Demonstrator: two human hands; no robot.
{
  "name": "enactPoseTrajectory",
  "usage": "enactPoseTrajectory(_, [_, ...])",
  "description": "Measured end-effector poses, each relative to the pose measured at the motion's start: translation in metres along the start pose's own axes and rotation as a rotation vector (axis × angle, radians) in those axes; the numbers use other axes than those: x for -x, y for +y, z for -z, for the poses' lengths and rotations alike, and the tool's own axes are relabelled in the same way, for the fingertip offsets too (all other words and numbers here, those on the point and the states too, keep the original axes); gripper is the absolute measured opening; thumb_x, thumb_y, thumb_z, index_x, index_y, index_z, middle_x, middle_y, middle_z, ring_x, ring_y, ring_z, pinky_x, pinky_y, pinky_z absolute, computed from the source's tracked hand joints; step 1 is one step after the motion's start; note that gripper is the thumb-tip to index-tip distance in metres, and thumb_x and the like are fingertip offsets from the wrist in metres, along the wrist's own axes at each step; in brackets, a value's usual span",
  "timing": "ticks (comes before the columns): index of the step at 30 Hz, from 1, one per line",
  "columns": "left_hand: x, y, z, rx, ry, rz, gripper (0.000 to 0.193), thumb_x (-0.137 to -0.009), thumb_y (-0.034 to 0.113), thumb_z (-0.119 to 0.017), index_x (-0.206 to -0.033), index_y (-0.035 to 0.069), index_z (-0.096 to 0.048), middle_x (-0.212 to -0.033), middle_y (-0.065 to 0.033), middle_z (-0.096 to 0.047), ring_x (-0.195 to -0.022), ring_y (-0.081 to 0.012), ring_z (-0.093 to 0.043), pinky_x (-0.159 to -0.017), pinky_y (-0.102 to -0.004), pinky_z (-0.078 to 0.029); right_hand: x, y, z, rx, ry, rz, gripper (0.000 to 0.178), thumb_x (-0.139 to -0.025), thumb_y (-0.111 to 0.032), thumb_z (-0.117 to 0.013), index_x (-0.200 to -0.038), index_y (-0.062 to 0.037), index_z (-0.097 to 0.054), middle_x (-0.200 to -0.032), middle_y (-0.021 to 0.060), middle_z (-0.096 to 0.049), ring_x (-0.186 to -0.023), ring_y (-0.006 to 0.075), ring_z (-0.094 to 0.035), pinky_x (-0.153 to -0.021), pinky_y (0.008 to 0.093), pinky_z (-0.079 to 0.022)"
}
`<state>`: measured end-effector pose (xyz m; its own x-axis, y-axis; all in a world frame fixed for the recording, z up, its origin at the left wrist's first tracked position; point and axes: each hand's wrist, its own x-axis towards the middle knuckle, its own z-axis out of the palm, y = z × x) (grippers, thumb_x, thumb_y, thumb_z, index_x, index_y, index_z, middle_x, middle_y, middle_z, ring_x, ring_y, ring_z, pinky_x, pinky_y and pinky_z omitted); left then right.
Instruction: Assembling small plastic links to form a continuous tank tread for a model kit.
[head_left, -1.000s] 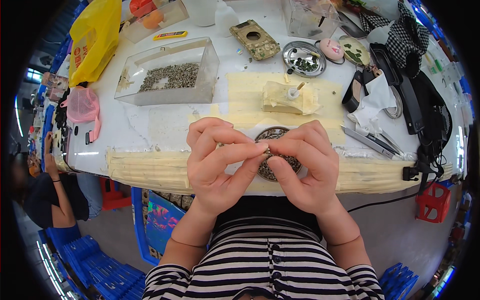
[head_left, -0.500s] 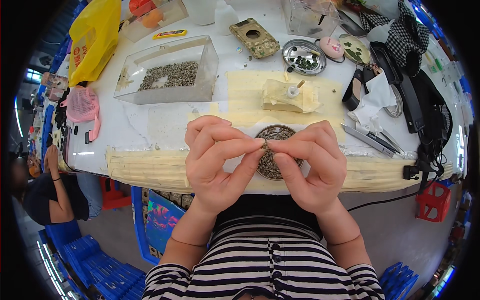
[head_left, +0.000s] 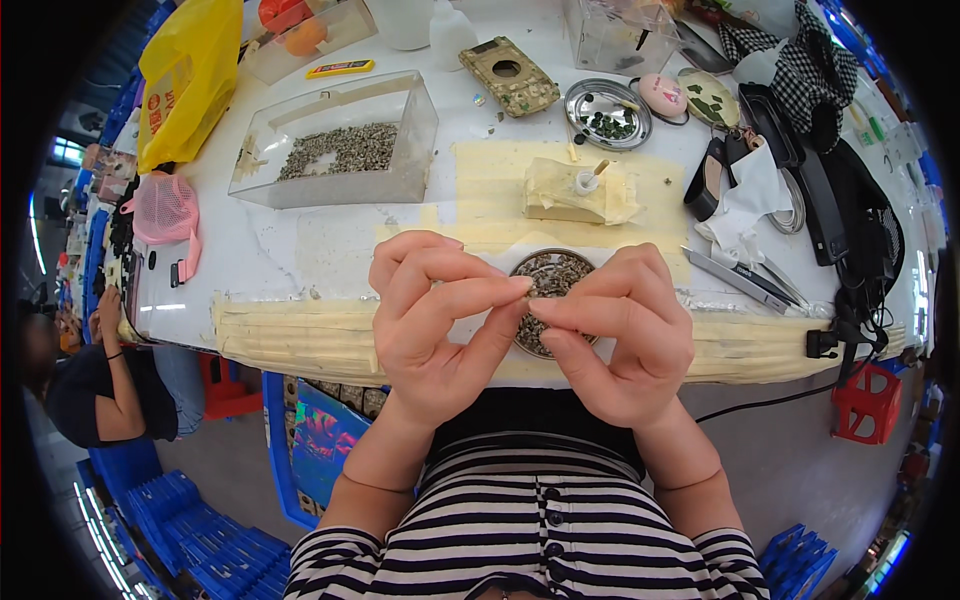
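Note:
My left hand (head_left: 435, 325) is closed in a pinch, thumb and forefinger together over a round metal dish (head_left: 553, 249). What sits between those fingertips is too small to make out, though it may be one of the tiny grey-brown parts (head_left: 560, 272) that fill the dish. Close on its right is my right hand (head_left: 632, 335), forefinger tip beside the left fingertips and thumb a little below. A gap shows between that thumb and forefinger, and I see nothing in it. Both hands partly cover the dish.
Beyond the dish stands a tape-covered block (head_left: 570, 195) with an upright stick. A clear bin (head_left: 410, 180) of similar parts is at left, a camouflaged tank hull (head_left: 510, 75) farther back. Tweezers (head_left: 740, 280) and a steel plate of green parts (head_left: 645, 128) lie right. A person (head_left: 95, 390) sits far left.
My right forefinger and thumb have moved slightly down, away from the left fingertips. My left hand has barely shifted. The person at far left has moved a hand.

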<state>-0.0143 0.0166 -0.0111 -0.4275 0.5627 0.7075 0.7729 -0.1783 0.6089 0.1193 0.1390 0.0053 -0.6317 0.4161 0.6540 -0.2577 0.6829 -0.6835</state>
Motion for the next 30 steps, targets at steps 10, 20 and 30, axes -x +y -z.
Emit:
enactPoseTrajectory(10, [0.0010,-0.0022,0.0010,0.044,-0.019,-0.003,0.026,-0.070,0.005,-0.083,-0.094,0.014,-0.076,-0.089,0.0014,-0.066,-0.093,-0.0241,-0.051,-0.084,-0.0354,-0.041,0.0026,0.0023,-0.0072,0.047,0.047,-0.091,0.024,-0.070,-0.005,-0.081,-0.094,-0.0073,-0.076,-0.079,0.0027,-0.065,-0.075,0.0206,-0.056,-0.068,0.0307,-0.044])
enactPoseTrajectory(20, [0.0011,0.0002,-0.0008,0.015,-0.006,0.000,0.028,-0.070,0.004,-0.083,-0.094,0.015,-0.077,-0.088,0.0018,-0.066,-0.093,-0.0240,-0.052,-0.084,-0.0352,-0.041,0.0029,0.0027,-0.0021,-0.005,0.036,-0.043,0.024,-0.070,-0.004,-0.081,-0.093,-0.0077,-0.075,-0.080,0.0030,-0.065,-0.074,0.0204,-0.056,-0.067,0.0305,-0.043])
enactPoseTrajectory(30, [0.0011,-0.0020,0.0011,0.042,-0.016,-0.004,0.027,-0.070,0.004,-0.083,-0.094,0.014,-0.077,-0.089,0.0017,-0.066,-0.093,-0.0241,-0.052,-0.083,-0.0347,-0.041,0.0026,0.0022,-0.0068,0.056,0.061,-0.066,0.021,-0.071,-0.004,-0.081,-0.091,-0.0080,-0.075,-0.079,0.0028,-0.066,-0.074,0.0200,-0.056,-0.068,0.0305,-0.043])
